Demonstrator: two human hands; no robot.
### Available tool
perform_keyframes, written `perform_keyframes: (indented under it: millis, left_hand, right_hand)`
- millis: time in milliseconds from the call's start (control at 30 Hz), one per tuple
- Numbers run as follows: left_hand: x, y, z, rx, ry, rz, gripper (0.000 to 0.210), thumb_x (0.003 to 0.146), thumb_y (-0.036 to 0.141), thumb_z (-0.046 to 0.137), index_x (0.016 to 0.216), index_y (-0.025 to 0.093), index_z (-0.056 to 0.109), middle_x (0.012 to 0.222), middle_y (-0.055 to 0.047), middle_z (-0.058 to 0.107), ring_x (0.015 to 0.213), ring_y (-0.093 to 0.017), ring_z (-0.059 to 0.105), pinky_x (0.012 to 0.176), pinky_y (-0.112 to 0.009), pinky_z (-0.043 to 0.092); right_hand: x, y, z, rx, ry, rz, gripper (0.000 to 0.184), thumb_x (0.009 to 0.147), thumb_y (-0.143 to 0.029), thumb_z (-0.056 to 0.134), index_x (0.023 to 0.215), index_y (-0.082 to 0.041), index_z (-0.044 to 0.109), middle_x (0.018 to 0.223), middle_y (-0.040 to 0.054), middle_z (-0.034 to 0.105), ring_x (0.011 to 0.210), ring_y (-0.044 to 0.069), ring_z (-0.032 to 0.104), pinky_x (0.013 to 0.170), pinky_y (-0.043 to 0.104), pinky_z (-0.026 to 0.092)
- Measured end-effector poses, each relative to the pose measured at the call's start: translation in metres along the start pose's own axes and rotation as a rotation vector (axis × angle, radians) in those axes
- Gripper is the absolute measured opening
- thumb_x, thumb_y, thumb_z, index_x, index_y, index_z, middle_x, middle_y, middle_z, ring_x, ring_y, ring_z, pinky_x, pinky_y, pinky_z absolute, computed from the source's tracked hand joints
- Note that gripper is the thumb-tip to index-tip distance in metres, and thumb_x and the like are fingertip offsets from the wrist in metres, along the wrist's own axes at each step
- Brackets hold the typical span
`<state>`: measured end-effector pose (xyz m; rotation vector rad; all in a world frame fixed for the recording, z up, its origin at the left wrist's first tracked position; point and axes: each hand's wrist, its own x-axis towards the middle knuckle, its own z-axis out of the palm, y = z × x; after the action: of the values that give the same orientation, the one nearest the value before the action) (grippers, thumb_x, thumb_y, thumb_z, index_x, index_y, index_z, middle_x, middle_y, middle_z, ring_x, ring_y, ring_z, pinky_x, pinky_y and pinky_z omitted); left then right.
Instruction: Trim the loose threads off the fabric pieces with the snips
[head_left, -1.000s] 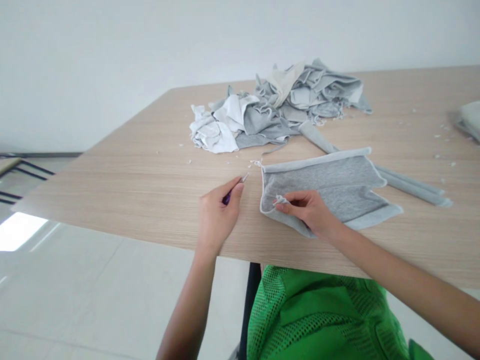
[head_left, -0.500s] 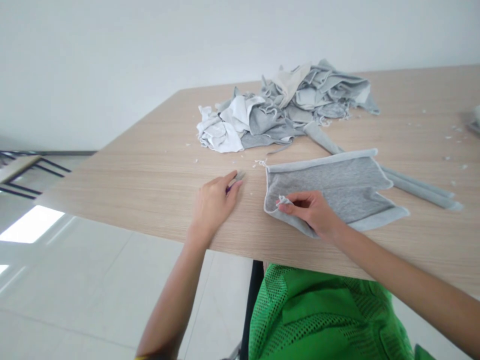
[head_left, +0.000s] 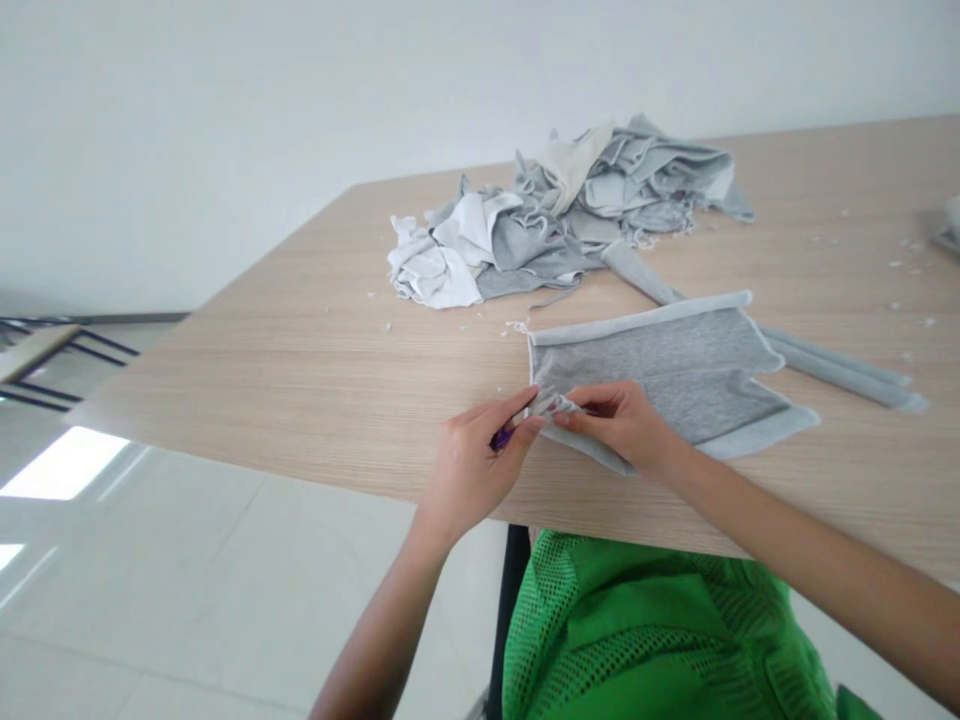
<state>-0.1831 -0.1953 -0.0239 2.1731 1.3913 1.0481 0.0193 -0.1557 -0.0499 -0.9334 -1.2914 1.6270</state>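
Between the thumb and fingers of my left hand (head_left: 484,455) is a small purple-handled tool (head_left: 503,437), probably thread snips, mostly hidden by the hand. Its pale tip reaches the left edge of a grey cloth piece (head_left: 660,365) with white-edged, turned-in sides. My right hand (head_left: 619,420) pinches a bunched corner of this cloth, right beside the tool's tip. The cloth lies on the table with a notched right end. Loose white threads (head_left: 517,327) stick out at its upper left corner.
A heap of grey and white cloth pieces (head_left: 510,240) lies at the back of the table (head_left: 300,360). Rolled grey strips (head_left: 840,370) extend behind the cloth. Lint bits are scattered about. Another grey bundle (head_left: 951,235) shows at the right edge. The table's near edge borders my green clothing (head_left: 645,630).
My left hand has moved right and slightly nearer to me, bringing the purple-handled tool up to the bunched cloth corner. My right hand keeps its pinch in nearly the same place.
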Motion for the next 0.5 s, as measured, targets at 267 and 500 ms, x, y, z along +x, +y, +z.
perform_keyframes:
  millis: [267,500]
  left_hand:
    - [-0.0021,-0.0019,0.0105,-0.032,0.026,-0.02,0.033,0.097,0.034,0.065,0.124,0.018,0.072,0.11,-0.01,0.079,0.092,-0.019,0.075,0.081,-0.031,0.061]
    - [-0.003,0.0022,0.0087,-0.061,0.006,0.0,0.032,0.098,0.032,0.063,0.123,0.013,0.072,0.109,-0.011,0.078,0.088,-0.018,0.074,0.078,-0.029,0.059]
  right_hand:
    - [0.0007,0.0004,0.0002,0.008,-0.001,-0.009,0.02,0.067,-0.038,0.09,0.078,-0.022,0.083,0.078,0.0016,0.079,0.07,0.017,0.069,0.067,0.029,0.053]
    - [0.0004,0.003,-0.0006,0.015,0.006,-0.005,0.018,0.068,-0.037,0.09,0.078,-0.024,0.083,0.078,0.0008,0.079,0.069,0.016,0.068,0.066,0.027,0.051]
